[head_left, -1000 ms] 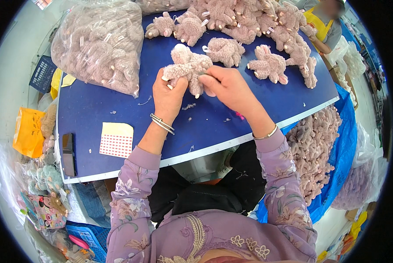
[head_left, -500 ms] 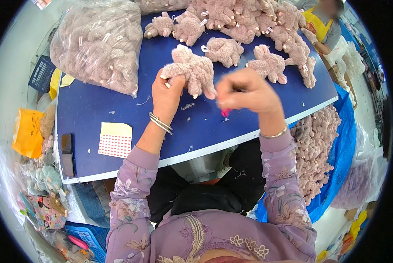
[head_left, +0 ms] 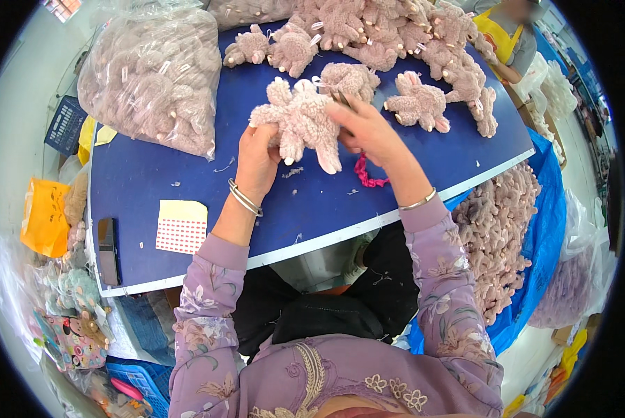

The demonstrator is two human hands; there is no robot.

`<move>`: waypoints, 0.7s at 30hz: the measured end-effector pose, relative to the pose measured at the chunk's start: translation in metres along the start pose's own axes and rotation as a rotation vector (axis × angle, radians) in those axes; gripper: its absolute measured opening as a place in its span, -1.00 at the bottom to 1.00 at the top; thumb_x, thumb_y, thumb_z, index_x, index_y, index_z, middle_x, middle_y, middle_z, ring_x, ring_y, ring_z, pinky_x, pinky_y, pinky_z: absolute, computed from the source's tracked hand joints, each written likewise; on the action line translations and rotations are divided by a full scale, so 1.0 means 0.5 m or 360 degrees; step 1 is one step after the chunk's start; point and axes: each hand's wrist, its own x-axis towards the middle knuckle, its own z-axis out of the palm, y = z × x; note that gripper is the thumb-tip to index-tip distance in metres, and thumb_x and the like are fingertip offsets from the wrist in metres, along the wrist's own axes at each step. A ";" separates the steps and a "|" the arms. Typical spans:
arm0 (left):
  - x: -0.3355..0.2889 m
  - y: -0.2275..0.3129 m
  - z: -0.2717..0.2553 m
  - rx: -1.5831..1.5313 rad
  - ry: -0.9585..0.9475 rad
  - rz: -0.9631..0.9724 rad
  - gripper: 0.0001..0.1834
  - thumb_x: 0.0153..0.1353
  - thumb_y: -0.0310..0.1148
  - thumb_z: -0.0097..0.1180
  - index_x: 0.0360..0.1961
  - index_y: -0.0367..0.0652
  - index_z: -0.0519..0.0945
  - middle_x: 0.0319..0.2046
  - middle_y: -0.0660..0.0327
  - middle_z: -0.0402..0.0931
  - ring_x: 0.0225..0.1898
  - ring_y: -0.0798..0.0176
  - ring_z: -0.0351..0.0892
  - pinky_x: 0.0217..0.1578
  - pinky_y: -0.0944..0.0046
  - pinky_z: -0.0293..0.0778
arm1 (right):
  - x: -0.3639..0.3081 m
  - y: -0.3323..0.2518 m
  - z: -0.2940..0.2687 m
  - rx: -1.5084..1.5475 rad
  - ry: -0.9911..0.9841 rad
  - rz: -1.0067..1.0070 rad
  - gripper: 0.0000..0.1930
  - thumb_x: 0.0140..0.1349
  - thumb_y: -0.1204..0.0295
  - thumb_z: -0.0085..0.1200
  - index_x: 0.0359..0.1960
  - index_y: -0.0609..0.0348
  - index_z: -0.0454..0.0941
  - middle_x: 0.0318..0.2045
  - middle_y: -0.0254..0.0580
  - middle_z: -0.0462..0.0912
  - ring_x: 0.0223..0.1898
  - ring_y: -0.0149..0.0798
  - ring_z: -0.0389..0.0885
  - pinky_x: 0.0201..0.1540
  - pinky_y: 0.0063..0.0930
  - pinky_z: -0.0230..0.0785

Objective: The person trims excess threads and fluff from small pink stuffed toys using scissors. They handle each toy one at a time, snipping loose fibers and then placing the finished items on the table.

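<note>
My left hand (head_left: pixel 260 150) is closed around the lower left side of a pale pink plush rabbit (head_left: pixel 300 118), held above the blue table. My right hand (head_left: pixel 371 132) is closed at the toy's right side. From its fingers a small dark two-pointed tool (head_left: pixel 338 99) sticks out toward the plush; whether it is scissors or tweezers I cannot tell. Below that hand shows a bright pink wrapped loop (head_left: pixel 369 174), its link to the tool hidden by the palm. Just behind the held toy lies another plush (head_left: pixel 351 80), partly covered, and to the right a further plush rabbit (head_left: pixel 418 102).
A large clear bag of plush toys (head_left: pixel 152 83) stands at the table's (head_left: pixel 256 223) left. More plush toys (head_left: pixel 368 28) are heaped along the back. A sticker sheet (head_left: pixel 181 226) and a dark phone (head_left: pixel 108 251) lie front left. Right, a blue sack (head_left: pixel 546 209) holds several toys. Another person (head_left: pixel 511 42) is back right.
The right hand has moved up and left to the toy's side, and the dark tool tips now show. The held plush has turned more upright; more of the pink loop is visible.
</note>
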 end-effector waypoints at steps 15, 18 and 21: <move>-0.026 0.015 0.036 0.1812 -0.0076 0.1063 -0.69 -0.01 -0.45 0.27 -0.18 -0.12 0.55 0.06 0.15 0.46 0.07 0.14 0.40 0.10 0.19 0.32 | 0.016 0.014 0.014 0.0118 0.0212 0.0170 -0.74 0.28 0.34 0.06 -0.22 0.37 0.55 -0.39 -0.23 0.63 -0.45 -0.46 0.59 -0.48 -0.56 0.40; -0.034 0.014 0.052 0.2065 -0.0275 0.1259 -0.66 -0.11 -0.46 0.30 -0.22 -0.10 0.56 0.05 0.19 0.47 0.14 0.04 0.32 0.13 0.13 0.28 | 0.022 0.029 0.009 0.0116 0.0075 0.0205 -0.73 0.30 0.31 0.03 -0.24 0.35 0.55 -0.41 -0.25 0.62 -0.47 -0.46 0.58 -0.50 -0.56 0.39; -0.040 0.018 0.064 0.2125 -0.0406 0.1265 -0.66 -0.12 -0.49 0.29 -0.23 -0.09 0.57 0.04 0.20 0.47 0.13 0.01 0.32 0.12 0.12 0.30 | 0.022 0.032 0.012 0.0142 -0.0026 0.0255 -0.75 0.32 0.30 0.00 -0.27 0.27 0.56 -0.44 -0.28 0.60 -0.49 -0.47 0.57 -0.52 -0.58 0.38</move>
